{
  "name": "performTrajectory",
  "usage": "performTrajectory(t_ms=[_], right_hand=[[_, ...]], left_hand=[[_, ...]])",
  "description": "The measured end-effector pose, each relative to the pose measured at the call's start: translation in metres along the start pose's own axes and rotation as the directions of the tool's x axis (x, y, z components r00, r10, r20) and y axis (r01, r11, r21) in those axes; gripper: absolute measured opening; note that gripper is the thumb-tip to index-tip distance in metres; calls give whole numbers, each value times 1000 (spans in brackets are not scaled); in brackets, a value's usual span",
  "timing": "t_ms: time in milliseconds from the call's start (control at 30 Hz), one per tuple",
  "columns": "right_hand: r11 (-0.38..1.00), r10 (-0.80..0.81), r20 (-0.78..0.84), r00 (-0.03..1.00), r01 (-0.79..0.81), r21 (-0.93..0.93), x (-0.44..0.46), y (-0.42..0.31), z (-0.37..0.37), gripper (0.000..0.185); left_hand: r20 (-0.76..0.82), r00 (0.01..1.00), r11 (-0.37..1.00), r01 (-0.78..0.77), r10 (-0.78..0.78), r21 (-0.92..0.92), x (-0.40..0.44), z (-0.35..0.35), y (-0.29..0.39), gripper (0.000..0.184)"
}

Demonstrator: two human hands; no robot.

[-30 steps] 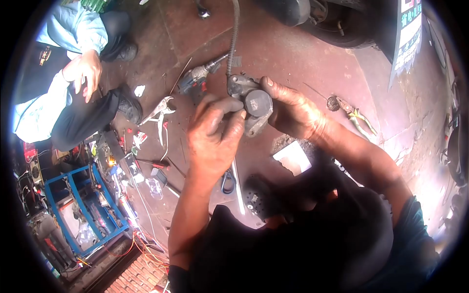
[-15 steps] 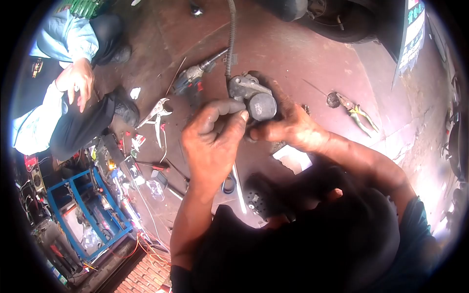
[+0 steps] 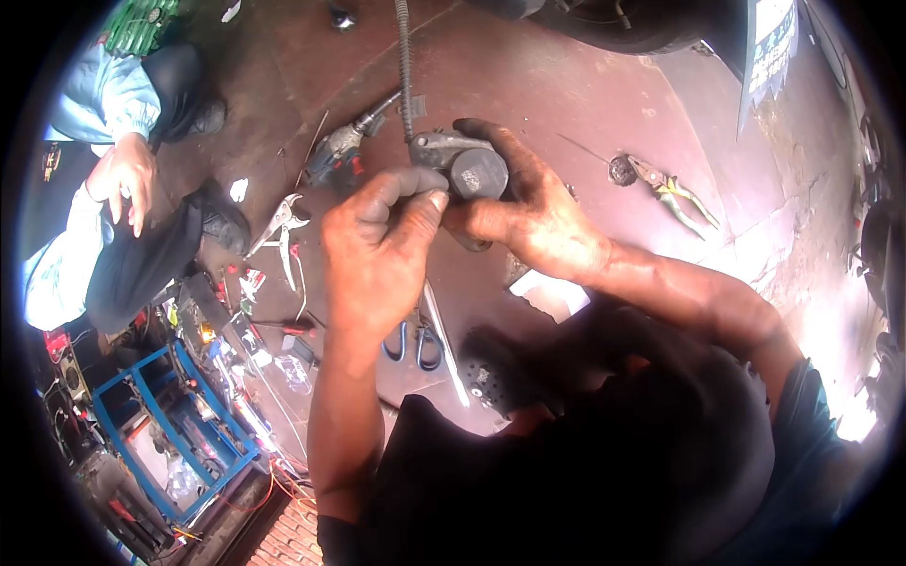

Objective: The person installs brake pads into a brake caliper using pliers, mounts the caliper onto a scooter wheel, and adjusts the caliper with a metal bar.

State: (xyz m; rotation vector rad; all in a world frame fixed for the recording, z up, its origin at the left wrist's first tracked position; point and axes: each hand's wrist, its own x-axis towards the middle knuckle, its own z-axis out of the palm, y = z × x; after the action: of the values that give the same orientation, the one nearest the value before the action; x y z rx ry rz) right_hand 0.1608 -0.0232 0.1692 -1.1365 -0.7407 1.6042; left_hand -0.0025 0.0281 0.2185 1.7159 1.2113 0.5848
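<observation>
My right hand point(image 3: 557, 226) is wrapped around a dark grey metal part with a round, flat-ended cap point(image 3: 479, 174), holding it up off the floor. At the cap's left side is my left hand point(image 3: 382, 250), its thumb and forefinger pinched together. Whatever sits between those fingertips is hidden or too small to name. A ribbed hose point(image 3: 407, 75) runs down from the top of the view to the part's upper left; I cannot tell whether it is attached.
Around lie a power drill point(image 3: 338, 151), locking pliers point(image 3: 278, 236), green-handled pliers point(image 3: 670, 189), scissors point(image 3: 427, 349), a long metal rod point(image 3: 444, 344) and a white sheet point(image 3: 550, 297). Another person's hand point(image 3: 127, 179) is at left, above a blue-framed rack point(image 3: 142, 377). A tyre point(image 3: 623, 33) stands at the top.
The view has shifted, so most things appear further left. Both hands keep their hold around the grey part. More of the scissors' handles now shows below my left hand.
</observation>
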Motion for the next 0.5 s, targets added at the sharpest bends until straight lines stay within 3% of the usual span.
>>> performTrajectory(t_ms=[167, 367, 500], right_hand=[[987, -136, -69, 988, 129, -99, 3, 16, -1, 81], [959, -276, -85, 957, 269, -85, 4, 24, 2, 74], [938, -337, -110, 935, 323, -125, 6, 28, 5, 73]], left_hand=[[-6, 999, 997, -36, 37, 72, 2, 2, 5, 8], [68, 998, 996, 19, -13, -87, 1, 0, 2, 9], [94, 996, 1000, 10, -7, -26, 4, -5, 3, 9]])
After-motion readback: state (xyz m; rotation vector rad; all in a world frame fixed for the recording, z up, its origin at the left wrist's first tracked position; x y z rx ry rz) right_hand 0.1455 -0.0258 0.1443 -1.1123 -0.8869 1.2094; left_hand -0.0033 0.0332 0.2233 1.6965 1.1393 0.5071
